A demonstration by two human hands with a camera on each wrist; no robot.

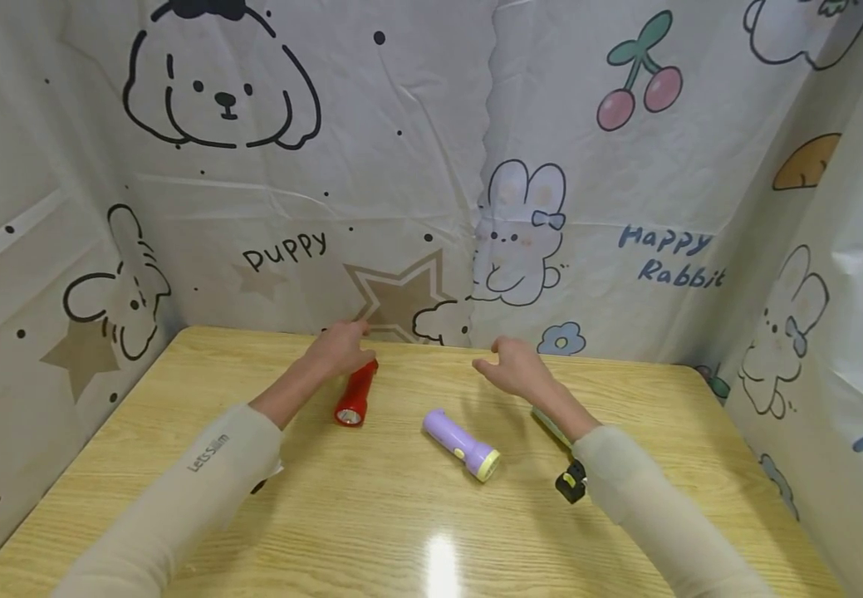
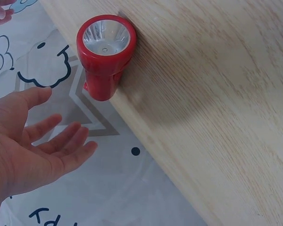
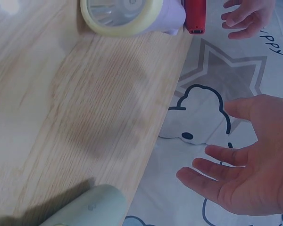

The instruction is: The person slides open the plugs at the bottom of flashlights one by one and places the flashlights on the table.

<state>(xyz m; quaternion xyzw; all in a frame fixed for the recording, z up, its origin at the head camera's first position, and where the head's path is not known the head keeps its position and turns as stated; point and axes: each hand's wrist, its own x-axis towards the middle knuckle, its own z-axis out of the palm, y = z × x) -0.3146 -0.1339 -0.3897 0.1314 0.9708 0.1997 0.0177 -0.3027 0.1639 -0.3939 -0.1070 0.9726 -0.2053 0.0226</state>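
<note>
My left hand hovers beside the far end of a red flashlight. In the left wrist view its fingers are spread loosely and hold nothing, apart from the red flashlight. My right hand is held over the far part of the table, its fingers loosely bent and holding nothing. Between the forearms lies a purple flashlight with a yellow rim. Under the right forearm is a pale green flashlight, partly hidden; a black piece shows at its near end.
A wood-grain table carries the flashlights. Behind it and at both sides hangs a pale cloth printed with cartoon animals. By the left sleeve a small dark bit peeks out, mostly covered.
</note>
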